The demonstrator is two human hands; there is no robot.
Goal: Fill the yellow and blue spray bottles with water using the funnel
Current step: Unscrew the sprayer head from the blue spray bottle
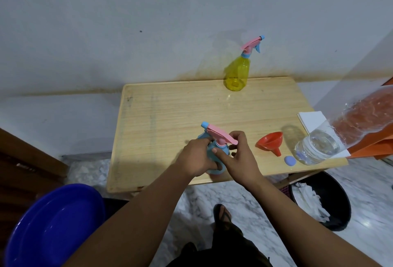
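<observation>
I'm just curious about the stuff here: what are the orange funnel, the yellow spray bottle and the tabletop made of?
The funnel looks like opaque, smooth moulded plastic with a slight sheen. The yellow spray bottle seems to be translucent tinted plastic, since light passes through it. The table appears to be pale wood or wood-look laminate, going by its grain lines.

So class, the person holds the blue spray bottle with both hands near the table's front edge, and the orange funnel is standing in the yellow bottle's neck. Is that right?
Not quite. The head view shows the orange funnel lying on the table, right of the blue spray bottle; the yellow bottle stands capped at the back. Both hands, left and right, do hold the blue bottle.
</observation>
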